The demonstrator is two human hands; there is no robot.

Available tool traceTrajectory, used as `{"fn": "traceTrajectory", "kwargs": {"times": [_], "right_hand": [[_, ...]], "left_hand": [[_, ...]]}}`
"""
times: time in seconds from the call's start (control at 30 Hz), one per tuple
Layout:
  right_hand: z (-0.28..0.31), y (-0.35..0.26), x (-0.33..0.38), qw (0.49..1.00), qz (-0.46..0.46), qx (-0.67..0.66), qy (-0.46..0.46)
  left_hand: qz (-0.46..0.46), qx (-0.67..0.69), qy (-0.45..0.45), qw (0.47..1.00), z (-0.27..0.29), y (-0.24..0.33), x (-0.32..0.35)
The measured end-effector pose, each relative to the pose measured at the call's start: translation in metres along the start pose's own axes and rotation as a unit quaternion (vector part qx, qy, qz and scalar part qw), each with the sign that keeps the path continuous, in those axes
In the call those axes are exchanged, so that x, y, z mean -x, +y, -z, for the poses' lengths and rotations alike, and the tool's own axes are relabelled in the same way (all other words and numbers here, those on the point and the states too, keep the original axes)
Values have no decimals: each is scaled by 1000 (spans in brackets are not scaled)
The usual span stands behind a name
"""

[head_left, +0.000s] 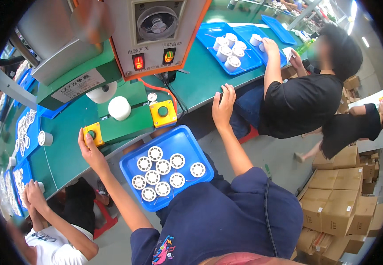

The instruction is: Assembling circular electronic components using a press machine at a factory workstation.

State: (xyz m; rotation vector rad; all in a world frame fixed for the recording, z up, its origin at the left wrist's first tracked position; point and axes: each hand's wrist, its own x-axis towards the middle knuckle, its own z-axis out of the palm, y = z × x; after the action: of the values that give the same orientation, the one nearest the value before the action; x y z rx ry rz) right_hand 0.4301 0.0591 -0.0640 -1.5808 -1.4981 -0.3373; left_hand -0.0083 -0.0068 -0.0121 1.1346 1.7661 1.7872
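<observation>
My left hand (93,154) is at the left yellow button box (98,140), its fingers stretched along the box's side and its thumb by the green button. Out past the bench edge, my right hand (223,108) is raised and empty with fingers extended, to the right of the other yellow button box (163,120). Between the two boxes a white round part (119,108) sits on the green press base, under the white press head (102,93). Close to my body is a blue tray (127,170) holding several white slotted round parts (163,166).
The press's control box (156,37) with lit switches overhangs the bench. A co-worker on the right (304,95) handles white parts at blue trays (216,35); another sits at lower left (61,240). One white part (45,138) stands on the left bench. Cardboard boxes (333,198) are stacked at right.
</observation>
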Motion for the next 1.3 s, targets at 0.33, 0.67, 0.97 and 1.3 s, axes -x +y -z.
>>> {"fn": "traceTrajectory", "kwargs": {"times": [0.33,0.67,0.97,1.3], "right_hand": [[5,0,7,999,5,-26,-24],[-1,0,10,999,3,-38,-7],[-3,2,12,999,7,-38,-1],[-4,2,12,999,8,-33,2]], "left_hand": [[3,4,2,1000,1,3,3],[-3,-1,0,1000,1,1,2],[2,-8,2,1000,2,0,2],[6,9,-1,1000,1,-1,3]]}}
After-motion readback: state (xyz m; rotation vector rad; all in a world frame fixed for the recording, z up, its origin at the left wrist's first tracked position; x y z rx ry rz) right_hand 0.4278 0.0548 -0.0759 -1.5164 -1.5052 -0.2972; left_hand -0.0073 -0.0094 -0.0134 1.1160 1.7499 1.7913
